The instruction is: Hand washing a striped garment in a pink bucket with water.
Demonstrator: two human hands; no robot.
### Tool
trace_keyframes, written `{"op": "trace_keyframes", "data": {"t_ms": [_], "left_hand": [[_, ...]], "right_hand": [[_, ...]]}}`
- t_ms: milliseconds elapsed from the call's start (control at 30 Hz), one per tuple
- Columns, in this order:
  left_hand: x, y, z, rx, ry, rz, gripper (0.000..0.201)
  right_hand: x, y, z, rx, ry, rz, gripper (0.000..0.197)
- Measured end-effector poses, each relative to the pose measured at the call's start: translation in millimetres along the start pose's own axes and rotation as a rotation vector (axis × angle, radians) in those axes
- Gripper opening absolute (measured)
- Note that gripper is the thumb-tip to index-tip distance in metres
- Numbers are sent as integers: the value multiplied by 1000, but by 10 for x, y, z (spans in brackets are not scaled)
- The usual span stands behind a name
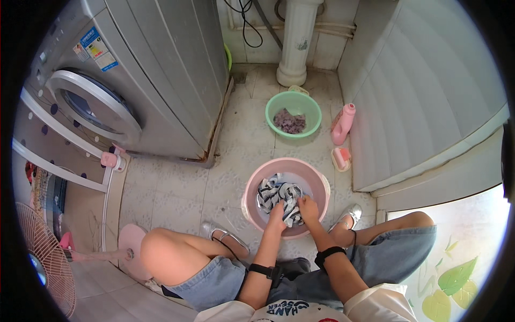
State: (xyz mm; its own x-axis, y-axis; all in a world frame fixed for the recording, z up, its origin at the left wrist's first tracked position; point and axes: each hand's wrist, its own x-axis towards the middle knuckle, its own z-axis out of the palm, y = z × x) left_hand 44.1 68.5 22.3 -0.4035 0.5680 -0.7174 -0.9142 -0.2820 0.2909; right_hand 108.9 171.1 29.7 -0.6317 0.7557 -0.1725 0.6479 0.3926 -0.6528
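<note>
Between my feet stands a pink basin [254,181] with some cloudy water [296,179] in it. A black-and-white patterned cloth [272,191], bunched up and wet-looking, lies in the basin. My left hand [277,213] grips the cloth near the basin's front rim. Just to its right, my right hand [308,208] is closed on the right side of the same cloth. The fingertips of both hands are partly hidden. Farther off, a green basin [272,104] holds a bunched purplish-grey cloth [289,122].
A pink detergent bottle [343,124] and a pink soap dish with a bar [341,159] stand by the right wall. A grey washing machine [166,75] fills the left. At lower left is a pink fan [48,257]. A white pillar [296,43] rises behind the green basin.
</note>
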Motion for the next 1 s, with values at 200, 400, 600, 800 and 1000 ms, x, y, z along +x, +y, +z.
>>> {"op": "trace_keyframes", "data": {"t_ms": [200, 400, 600, 800, 1000], "left_hand": [[-19, 104, -49, -102, -103, -83, 36], [-28, 181, -111, -17, 103, 50, 30], [-103, 207, -113, 375, 465, 164, 28], [-189, 223, -28, 291, 328, 322, 16], [-141, 192, 139, 99, 67, 305, 22]], "right_hand": [[82, 327, 58, 343, -398, 247, 66], [241, 367, -89, 748, -435, 453, 34], [549, 261, -379, 811, -73, 208, 28], [345, -216, -389, 1230, -291, 196, 22], [2, -943, -536, 1293, -493, 138, 19]]}}
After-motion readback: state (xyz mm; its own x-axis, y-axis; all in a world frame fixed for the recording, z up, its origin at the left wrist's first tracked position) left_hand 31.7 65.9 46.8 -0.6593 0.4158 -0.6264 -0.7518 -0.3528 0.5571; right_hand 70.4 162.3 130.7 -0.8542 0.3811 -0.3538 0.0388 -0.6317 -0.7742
